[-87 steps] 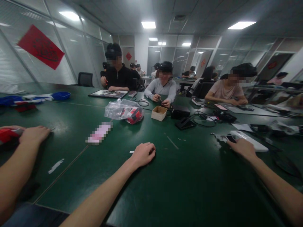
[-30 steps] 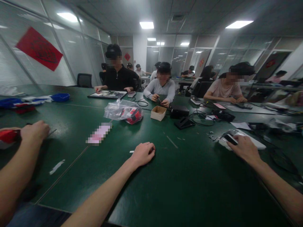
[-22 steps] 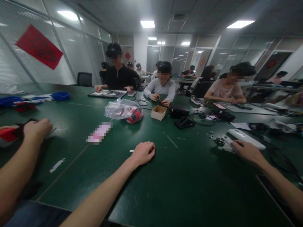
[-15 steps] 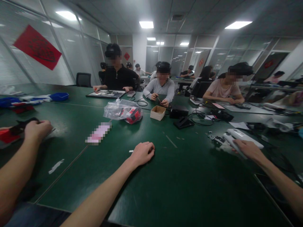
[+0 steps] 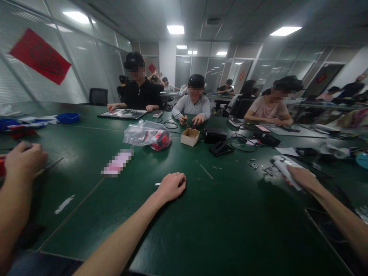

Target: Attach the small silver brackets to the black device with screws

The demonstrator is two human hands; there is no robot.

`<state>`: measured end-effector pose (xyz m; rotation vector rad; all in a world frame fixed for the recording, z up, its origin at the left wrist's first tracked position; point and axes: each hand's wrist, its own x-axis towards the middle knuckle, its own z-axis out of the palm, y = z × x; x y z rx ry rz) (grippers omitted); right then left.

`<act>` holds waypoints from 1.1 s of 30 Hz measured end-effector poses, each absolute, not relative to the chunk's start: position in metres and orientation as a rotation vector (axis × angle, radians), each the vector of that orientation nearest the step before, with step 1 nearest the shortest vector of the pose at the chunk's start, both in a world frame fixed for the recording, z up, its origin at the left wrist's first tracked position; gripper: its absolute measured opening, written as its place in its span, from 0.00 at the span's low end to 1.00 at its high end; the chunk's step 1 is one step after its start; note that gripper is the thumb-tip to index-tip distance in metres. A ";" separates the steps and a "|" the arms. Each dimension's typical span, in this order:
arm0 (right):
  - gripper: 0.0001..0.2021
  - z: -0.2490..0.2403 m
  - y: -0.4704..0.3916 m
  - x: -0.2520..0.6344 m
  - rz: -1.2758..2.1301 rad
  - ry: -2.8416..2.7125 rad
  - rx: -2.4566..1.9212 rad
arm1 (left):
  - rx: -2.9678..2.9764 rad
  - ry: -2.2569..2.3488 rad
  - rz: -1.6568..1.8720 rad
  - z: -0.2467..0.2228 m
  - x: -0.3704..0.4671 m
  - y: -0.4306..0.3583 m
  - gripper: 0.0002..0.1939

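Observation:
My left hand [image 5: 172, 186] rests on the green table [image 5: 207, 218], its fingers loosely curled under with nothing seen in them. A small white paper scrap [image 5: 158, 184] lies just beside its wrist side. On the right, my right hand [image 5: 304, 178] is closed around a long white plastic device [image 5: 283, 163], whose exact kind I cannot make out. It is tilted, and its underside is hidden. Several small metal parts [image 5: 268, 170] lie loose on the table to the left of the device.
A clear plastic bag [image 5: 135, 132] with red and black items lies ahead, near a small box [image 5: 190, 137] and black devices [image 5: 215, 135] with cables. A flat dark screen-like panel [image 5: 330, 237] is at lower right. At left, a co-worker's hand [image 5: 24, 161] holds a thin tool.
The white device in my right hand has tilted and shifted, uncovering more of the metal parts. My left hand stays put. The co-worker's hand at left has moved left.

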<state>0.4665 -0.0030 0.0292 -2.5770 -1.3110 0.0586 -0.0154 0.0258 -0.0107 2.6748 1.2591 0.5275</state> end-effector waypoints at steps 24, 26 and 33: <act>0.27 0.041 0.002 0.453 0.613 -1.211 -2.448 | 2.637 1.280 0.521 -0.004 -0.015 0.022 0.06; 0.26 0.040 0.003 0.451 0.638 -1.205 -2.451 | 2.640 1.278 0.518 -0.005 -0.015 0.022 0.05; 0.17 0.035 -0.021 0.367 0.558 -1.696 -2.249 | 2.650 1.269 0.525 -0.006 -0.015 0.022 0.06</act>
